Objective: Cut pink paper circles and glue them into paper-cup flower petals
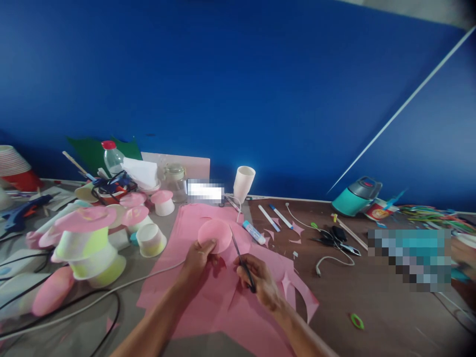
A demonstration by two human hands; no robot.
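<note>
My left hand (pixel 199 258) pinches the lower edge of a round pink paper disc (pixel 215 233), thumb on top. In my right hand (pixel 256 277) is a pair of scissors (pixel 243 270) with dark handles, its blades pointing up beside the disc's right edge. Whether the blades touch the paper I cannot tell. Beneath both hands spread pink paper sheets (pixel 201 317), with cut pieces and curved offcuts lying at their right side. A glue stick (pixel 254 233) rests just beyond the scissors' tip.
Paper cups with pink discs (pixel 85 218) crowd the left side, crossed by cables (pixel 111 290). A white tumbler (pixel 243 181) and a glass jar (pixel 175 181) stand by the blue wall. To the right are markers (pixel 268 218), a white cable (pixel 334 258) and a teal flask (pixel 355 198).
</note>
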